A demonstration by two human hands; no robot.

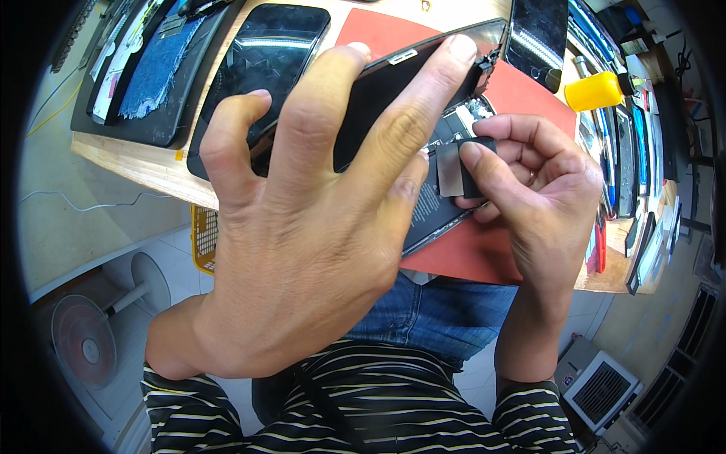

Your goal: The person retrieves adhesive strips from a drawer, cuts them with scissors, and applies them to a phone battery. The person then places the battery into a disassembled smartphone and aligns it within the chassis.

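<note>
An opened smartphone lies on a red mat, its dark screen panel tilted up from the body. My left hand spreads over the panel and grips it, index fingertip at its upper corner and thumb low, close to the phone's inside. Below shows the phone body, with a black battery and metal shields. Between the thumb and fingers of my right hand is a small flat scraper, a thin silvery blade with a black grip, held over the phone's inside. My left hand hides part of the phone.
A second dark phone lies left of the mat, and another at the far right. A yellow bottle lies beside hand tools on the right. Blue denim cloth rests on a black tray. A yellow basket hangs below the table edge.
</note>
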